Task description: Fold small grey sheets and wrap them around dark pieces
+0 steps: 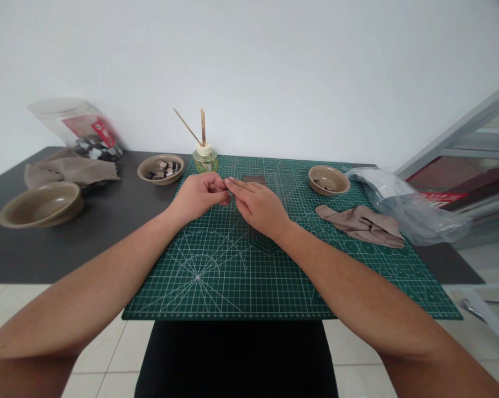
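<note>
My left hand [203, 194] and my right hand [259, 205] meet at their fingertips above the green cutting mat [216, 287]. The fingers of both hands are closed together, and whatever they pinch is too small or hidden to make out. Just behind my right hand, a small brown flat piece [254, 179] lies on the mat, partly covered by the hand. Beyond my left hand stands a glass bottle with sticks [205, 160]. A bowl of small dark and light pieces [160, 169] sits to the left of it.
At the right are a bowl with a few small pieces [329, 180], a crumpled brown cloth [365, 225] and a clear plastic bag [410, 213]. On the left lie a larger bowl [42, 205], another brown cloth [71, 168] and a clear container with a red label [87, 130].
</note>
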A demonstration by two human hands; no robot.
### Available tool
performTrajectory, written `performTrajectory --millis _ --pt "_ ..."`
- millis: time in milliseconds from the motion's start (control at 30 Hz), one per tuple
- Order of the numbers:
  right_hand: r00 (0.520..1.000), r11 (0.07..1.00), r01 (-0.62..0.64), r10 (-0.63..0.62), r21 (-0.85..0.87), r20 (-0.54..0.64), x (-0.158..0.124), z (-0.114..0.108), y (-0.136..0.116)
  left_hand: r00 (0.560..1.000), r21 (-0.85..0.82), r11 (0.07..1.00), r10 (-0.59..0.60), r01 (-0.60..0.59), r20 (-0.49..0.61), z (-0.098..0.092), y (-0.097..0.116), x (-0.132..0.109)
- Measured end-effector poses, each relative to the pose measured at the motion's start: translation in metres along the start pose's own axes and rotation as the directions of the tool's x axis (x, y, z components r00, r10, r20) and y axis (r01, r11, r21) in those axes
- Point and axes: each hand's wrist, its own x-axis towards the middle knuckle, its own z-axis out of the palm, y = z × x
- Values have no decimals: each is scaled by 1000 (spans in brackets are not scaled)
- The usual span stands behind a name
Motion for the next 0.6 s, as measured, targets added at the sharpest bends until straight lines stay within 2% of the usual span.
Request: performTrajectory --millis 300,600 --pt "999 1000 -22 22 6 -23 0 1 3 999 7 1000 -18 18 -42 -1 1 -1" --pt "998 999 -27 29 41 -51 -1 3 1 1000 6 1000 1 0 -24 0 0 0"
